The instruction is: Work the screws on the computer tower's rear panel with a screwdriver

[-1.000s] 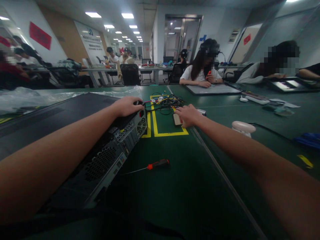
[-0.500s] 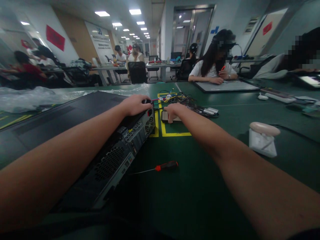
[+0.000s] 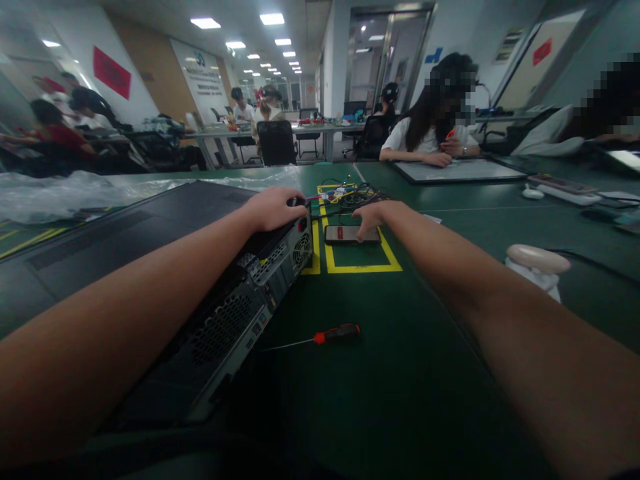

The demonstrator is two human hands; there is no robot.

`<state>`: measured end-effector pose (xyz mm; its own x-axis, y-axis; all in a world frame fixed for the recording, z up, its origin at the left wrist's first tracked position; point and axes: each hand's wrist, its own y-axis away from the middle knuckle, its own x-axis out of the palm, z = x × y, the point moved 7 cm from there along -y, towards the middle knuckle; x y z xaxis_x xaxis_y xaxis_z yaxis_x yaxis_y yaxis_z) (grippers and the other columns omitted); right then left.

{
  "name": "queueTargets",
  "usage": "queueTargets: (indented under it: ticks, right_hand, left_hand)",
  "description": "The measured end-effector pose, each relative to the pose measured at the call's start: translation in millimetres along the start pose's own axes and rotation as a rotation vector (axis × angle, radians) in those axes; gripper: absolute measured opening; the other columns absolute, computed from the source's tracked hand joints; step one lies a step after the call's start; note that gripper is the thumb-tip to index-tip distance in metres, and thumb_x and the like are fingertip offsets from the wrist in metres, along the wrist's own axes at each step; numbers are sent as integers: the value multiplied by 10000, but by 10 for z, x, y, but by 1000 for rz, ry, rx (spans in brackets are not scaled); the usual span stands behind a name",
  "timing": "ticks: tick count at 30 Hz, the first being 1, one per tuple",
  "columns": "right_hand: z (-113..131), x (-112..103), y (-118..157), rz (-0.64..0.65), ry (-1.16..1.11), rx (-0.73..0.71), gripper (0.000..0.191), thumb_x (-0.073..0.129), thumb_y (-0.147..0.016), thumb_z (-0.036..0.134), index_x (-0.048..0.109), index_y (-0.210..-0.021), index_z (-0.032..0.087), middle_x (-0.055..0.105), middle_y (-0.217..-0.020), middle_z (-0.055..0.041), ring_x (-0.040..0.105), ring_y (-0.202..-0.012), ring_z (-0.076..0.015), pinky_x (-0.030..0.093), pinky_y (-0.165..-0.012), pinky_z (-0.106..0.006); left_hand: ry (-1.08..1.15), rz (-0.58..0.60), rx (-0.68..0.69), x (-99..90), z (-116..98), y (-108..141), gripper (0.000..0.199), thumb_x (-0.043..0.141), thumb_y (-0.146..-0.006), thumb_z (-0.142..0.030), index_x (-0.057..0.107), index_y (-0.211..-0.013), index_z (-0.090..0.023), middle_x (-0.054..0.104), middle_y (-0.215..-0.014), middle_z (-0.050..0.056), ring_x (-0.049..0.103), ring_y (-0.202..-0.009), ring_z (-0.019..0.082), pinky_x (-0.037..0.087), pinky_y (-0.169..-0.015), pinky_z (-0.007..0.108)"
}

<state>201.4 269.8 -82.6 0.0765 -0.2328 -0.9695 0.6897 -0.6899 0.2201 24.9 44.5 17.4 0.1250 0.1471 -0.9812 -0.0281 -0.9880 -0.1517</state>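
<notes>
A black desktop computer case (image 3: 150, 227) lies on its side at the left, its rear ports and vents turned toward the screwdriver. My left hand (image 3: 275, 208) is closed over the case's far rear corner, thumb on the near side; its other fingers are partly hidden. My right hand (image 3: 371, 219) hovers over or lightly touches a phone (image 3: 350, 235) with a lit screen, which lies flat on the table. Index finger and thumb are apart; the remaining fingers are out of sight. Nearer to me lies a screwdriver (image 3: 337, 333) with a red and black handle.
Tangled cables (image 3: 357, 195) lie behind the phone. Yellow tape (image 3: 365, 269) marks the green table. Clear plastic wrap (image 3: 55, 195) sits behind the case. A white object with a pinkish rounded top (image 3: 537, 259) stands at the right. Across the table, a person (image 3: 433, 127) leans over a board.
My right hand has slid to the right across the phone, uncovering more of its screen. My left hand stays on the computer case. The view has shifted slightly.
</notes>
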Motion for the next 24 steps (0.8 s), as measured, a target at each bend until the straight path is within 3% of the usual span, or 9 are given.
queueTargets:
  ticks: [3, 9, 13, 19, 24]
  right_hand:
    - [-125, 111, 107, 87, 73, 26, 1164, 1034, -487, 489, 661, -1565, 259, 637, -1626, -127, 608, -1467, -481, 553, -1154, -573]
    - [-175, 258, 225, 129, 109, 5, 1100, 992, -616, 465, 604, -1616, 225, 662, -1580, -138, 667, -1389, -419, 558, -1113, -508]
    - [-188, 250, 230, 124, 118, -7, 1078, 977, -639, 426, 593, -1626, 222, 705, -1520, -126, 698, -1339, -400, 556, -1105, -483]
    - [-137, 245, 266, 70, 138, -29, 1060, 954, -677, 429, 573, -1648, 236, 694, -1553, -123, 692, -1372, -409, 552, -1136, -494]
    - [-29, 228, 268, 30, 168, -44, 985, 943, -699, 438, 626, -1609, 235, 702, -1550, -108, 690, -1382, -382, 546, -1147, -442]
  left_hand:
    - [-4, 4, -11, -1, -1, 4, 675, 507, -973, -561, 719, -1486, -177, 750, -1381, 176, 672, -1287, 382, 516, -1088, 479]
    - [10, 2, -42, -13, 1, 28, 661, 524, -962, -568, 722, -1487, -220, 747, -1396, 136, 677, -1291, 358, 527, -1100, 447]
    - [17, 2, -47, -9, 16, 25, 630, 531, -962, -568, 734, -1470, -256, 754, -1394, 115, 673, -1301, 357, 521, -1109, 452]
    - [17, 2, -39, -6, 14, 17, 673, 529, -951, -576, 727, -1481, -210, 748, -1405, 146, 679, -1290, 373, 521, -1106, 465]
    - [23, -1, -40, -12, 10, 24, 665, 527, -953, -566, 731, -1473, -205, 748, -1400, 152, 680, -1289, 378, 528, -1101, 479]
